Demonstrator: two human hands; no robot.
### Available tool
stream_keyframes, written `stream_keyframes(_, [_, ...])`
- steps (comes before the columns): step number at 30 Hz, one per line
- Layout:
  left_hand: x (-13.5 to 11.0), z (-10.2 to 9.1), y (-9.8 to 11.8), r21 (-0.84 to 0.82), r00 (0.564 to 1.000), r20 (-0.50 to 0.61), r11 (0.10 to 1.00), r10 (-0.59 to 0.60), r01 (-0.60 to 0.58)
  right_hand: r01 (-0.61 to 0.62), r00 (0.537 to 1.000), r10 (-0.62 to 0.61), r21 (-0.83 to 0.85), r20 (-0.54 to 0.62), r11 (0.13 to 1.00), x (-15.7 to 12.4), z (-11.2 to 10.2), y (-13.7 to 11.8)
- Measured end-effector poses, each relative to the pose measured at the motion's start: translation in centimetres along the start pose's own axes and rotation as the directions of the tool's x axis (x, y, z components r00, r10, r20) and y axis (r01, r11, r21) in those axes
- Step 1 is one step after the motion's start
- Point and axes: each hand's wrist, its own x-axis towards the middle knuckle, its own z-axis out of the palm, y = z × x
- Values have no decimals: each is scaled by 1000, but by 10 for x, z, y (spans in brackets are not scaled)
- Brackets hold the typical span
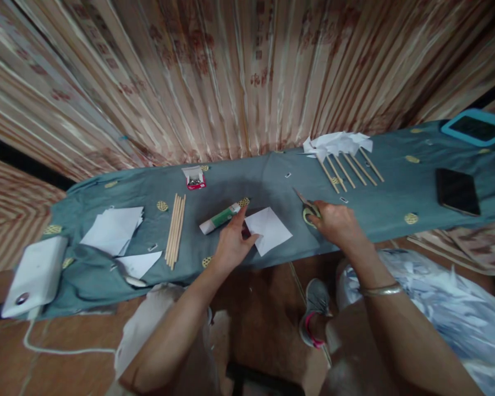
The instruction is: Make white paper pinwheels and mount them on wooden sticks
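My right hand (pixel 338 223) is closed around the yellow-green handles of a pair of scissors (pixel 303 202), whose blades point up and left just over the cloth. To the left of it lies a square of white paper (pixel 272 234) with crease lines. My left hand (pixel 236 239) has its thumb at the paper's left edge and its fingers apart; a small dark red patch shows between thumb and finger, too hidden to name. Beside those fingers a green and white tube (pixel 220 218) lies slantwise.
Wooden sticks (pixel 175 231), a red box of metal pins (pixel 195 179), and stacked white paper (pixel 113 228) lie leftward, with a white device (pixel 37 275) at the end. Paper pinwheels on sticks (pixel 342 146), a black phone (pixel 457 191) and a blue-framed tablet (pixel 476 127) lie rightward. A plastic bag (pixel 445 308) stands below.
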Motion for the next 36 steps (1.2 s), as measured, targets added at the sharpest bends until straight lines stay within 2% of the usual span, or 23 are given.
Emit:
stream_keyframes(2, [-4, -5, 0, 181, 991, -38, 976, 129, -120, -7, 1000, 7, 0, -28, 1000, -1, 2, 3])
stream_keyframes(4, [-8, -7, 2, 328, 968, -28, 917, 249, -226, -9, 999, 9, 17, -48, 1000, -2, 4, 5])
stream_keyframes(7, [-16, 0, 6, 402, 930, 111, 839, 351, -365, 11, 994, -2, 83, -114, 997, -3, 6, 4])
stream_keyframes(9, [-22, 7, 7, 393, 905, 217, 815, 367, -425, 88, 980, -46, 215, -193, 973, -5, 9, -4])
stream_keyframes(12, [-29, 15, 7, 400, 895, 300, 808, 330, -432, 278, 946, -146, 495, -289, 823, -7, 14, -27])
stream_keyframes(13, [-30, 16, 6, 406, 895, 312, 807, 319, -430, 302, 944, -162, 553, -288, 777, -7, 16, -35])
stream_keyframes(15, [-32, 18, 4, 416, 892, 328, 801, 310, -431, 309, 945, -167, 596, -282, 741, -7, 20, -50])
stream_keyframes(19, [-32, 17, 1, 427, 884, 345, 786, 315, -447, 286, 953, -170, 561, -250, 777, -10, 29, -66])
stream_keyframes(25, [-33, 17, 0, 434, 883, 346, 780, 318, -451, 227, 955, -68, 569, -288, 791, -21, 48, -73])
stream_keyframes(30, [-33, 18, -2, 430, 880, 351, 780, 321, -456, 191, 953, -7, 580, -304, 792, -29, 53, -65])
stream_keyframes(36, [-33, 19, -4, 446, 877, 350, 764, 330, -466, 219, 945, -25, 569, -327, 793, -44, 51, -45])
